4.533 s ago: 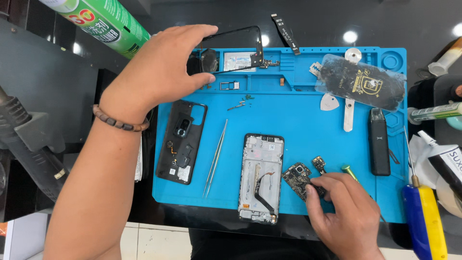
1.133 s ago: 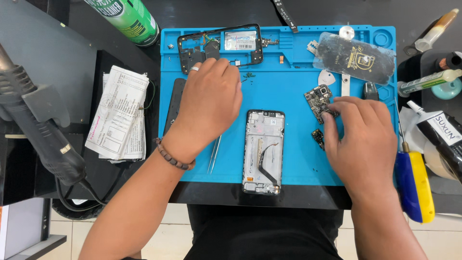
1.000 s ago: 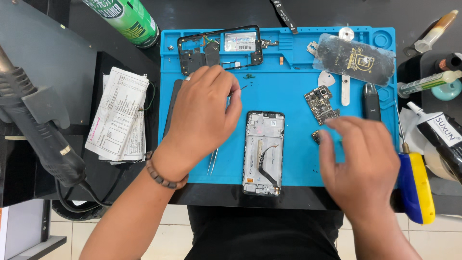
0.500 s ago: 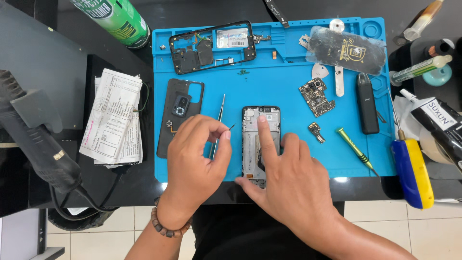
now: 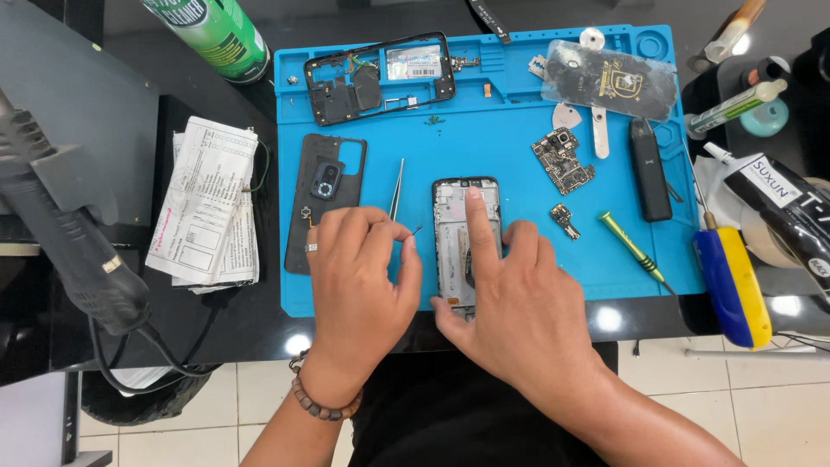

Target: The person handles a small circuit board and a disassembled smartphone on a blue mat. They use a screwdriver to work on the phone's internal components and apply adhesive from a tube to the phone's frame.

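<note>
While the right hand (image 5: 519,311) lies over the lower half of the phone frame (image 5: 467,238), its forefinger stretches straight up the frame's middle and presses near the top, with the thumb hooked under the bottom edge; the other fingers are loosely curled and grip nothing. That spread looks meant to pin the frame flat on the blue mat (image 5: 510,156). The left hand (image 5: 359,285) sits just left of the frame, thumb and forefinger pinched shut on a tiny dark part (image 5: 416,231) held just above the mat, close to the frame's left edge. The tweezers (image 5: 397,187) lie free just beyond the fingers, points toward the hand.

Parts are spread apart on the mat, probably so none get mixed: a black back cover (image 5: 323,201) to the left, a mid-frame (image 5: 380,76) along the top, a circuit board (image 5: 563,161) and a small module (image 5: 565,219) to the right, then a green screwdriver (image 5: 633,250).

A white rectangular label with dark bars sits inside the mid-frame. A folded white printed sheet (image 5: 207,203) lies left of the mat. A green can (image 5: 212,33) with a pale band stands at the top left. At the right edge lies a black tube (image 5: 782,207) with white lettering, beside a blue and yellow handle (image 5: 733,281). A clear bag (image 5: 609,79) holding a dark card with a gold emblem rests at the top right.
</note>
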